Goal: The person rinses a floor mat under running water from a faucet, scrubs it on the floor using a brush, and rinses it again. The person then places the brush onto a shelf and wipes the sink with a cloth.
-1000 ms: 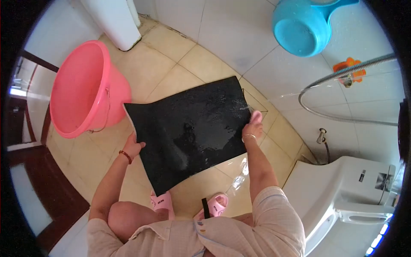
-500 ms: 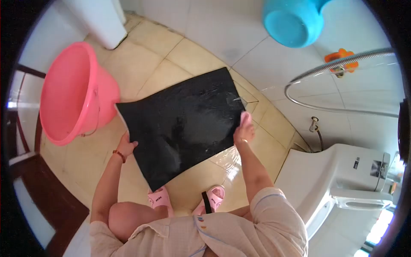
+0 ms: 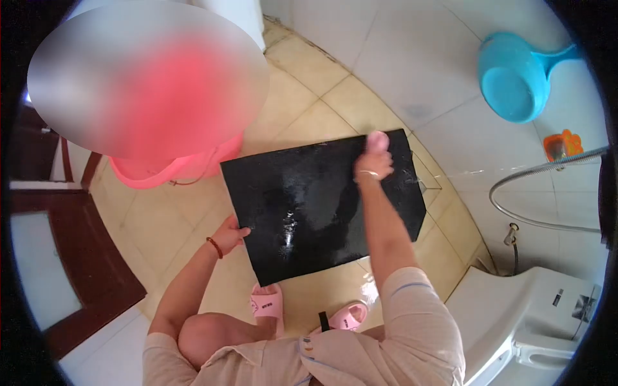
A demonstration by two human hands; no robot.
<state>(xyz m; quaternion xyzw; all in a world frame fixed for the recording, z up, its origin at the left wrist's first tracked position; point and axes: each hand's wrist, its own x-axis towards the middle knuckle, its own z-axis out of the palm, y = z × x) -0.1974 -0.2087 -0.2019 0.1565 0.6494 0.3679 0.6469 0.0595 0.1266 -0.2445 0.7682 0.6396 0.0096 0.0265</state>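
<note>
A wet, black rectangular mat [image 3: 309,199] is spread out in front of me above the tiled floor, with water shining on its surface. My left hand [image 3: 230,235] grips its left edge, thumb on top and the other fingers partly hidden beneath. My right hand [image 3: 374,166] is over the mat's far right part, closed on a small rounded pink scrubber [image 3: 378,140] near the far edge. The fingers hide much of the scrubber, so its exact kind is unclear.
A pink bucket [image 3: 215,161] stands at the left, partly blurred. A blue dipper [image 3: 515,80] and an orange flower-shaped holder [image 3: 562,145] are at the right wall, above a shower hose [image 3: 499,199]. A white washing machine [image 3: 508,299] is at lower right. Pink slippers [image 3: 267,301] are below the mat.
My right hand has moved with the pink scrubber from the mat's right edge up toward its far edge. My left hand still holds the left edge. The view has shifted.
</note>
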